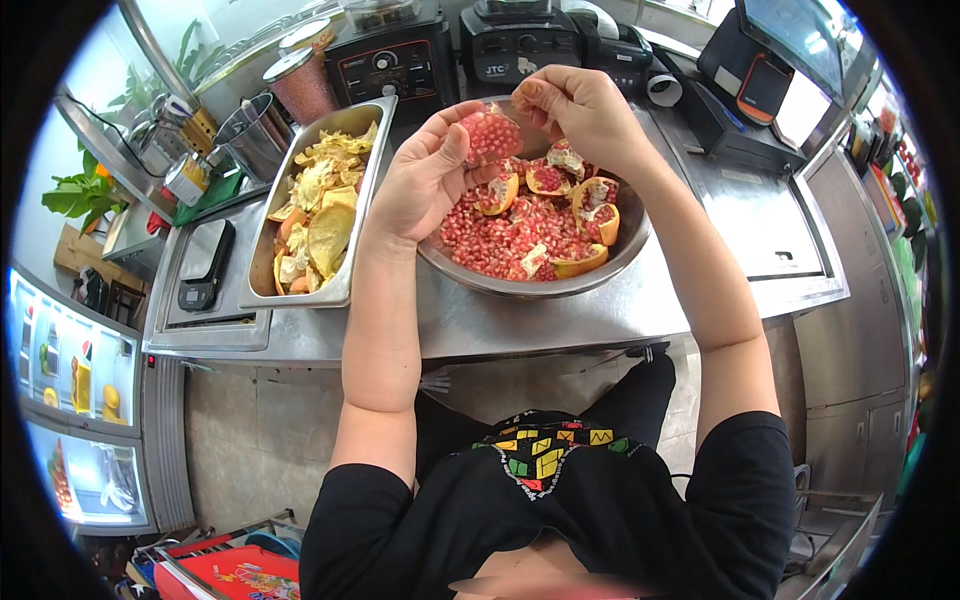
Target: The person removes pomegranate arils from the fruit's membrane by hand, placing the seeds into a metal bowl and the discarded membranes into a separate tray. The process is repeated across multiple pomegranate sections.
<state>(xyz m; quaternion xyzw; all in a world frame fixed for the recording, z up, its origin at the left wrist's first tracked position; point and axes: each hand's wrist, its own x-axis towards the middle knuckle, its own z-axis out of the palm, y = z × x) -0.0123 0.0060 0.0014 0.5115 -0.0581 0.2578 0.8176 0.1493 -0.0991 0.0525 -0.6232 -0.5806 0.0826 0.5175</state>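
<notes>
Held up over the far side of a steel bowl point(487, 281), a pomegranate piece point(491, 135) shows its packed red seeds. My left hand point(427, 176) grips that piece between thumb and fingers. Just right of it, my right hand point(581, 112) has its thumb and fingertips pinched together; whether a scrap is between them is unclear. Loose pomegranate seeds point(487, 240) cover much of the bowl's inside. Among them lie several broken pomegranate chunks with rind, such as a chunk point(596, 210) at the right, plus a pale bit of membrane point(534, 260).
Left of the bowl stands a steel pan point(255, 281) with peels and membrane point(326, 217). A digital scale point(204, 262) sits farther left. Blenders point(390, 67) line the back, near a pink canister point(300, 86). The steel counter's front edge point(480, 349) runs before me.
</notes>
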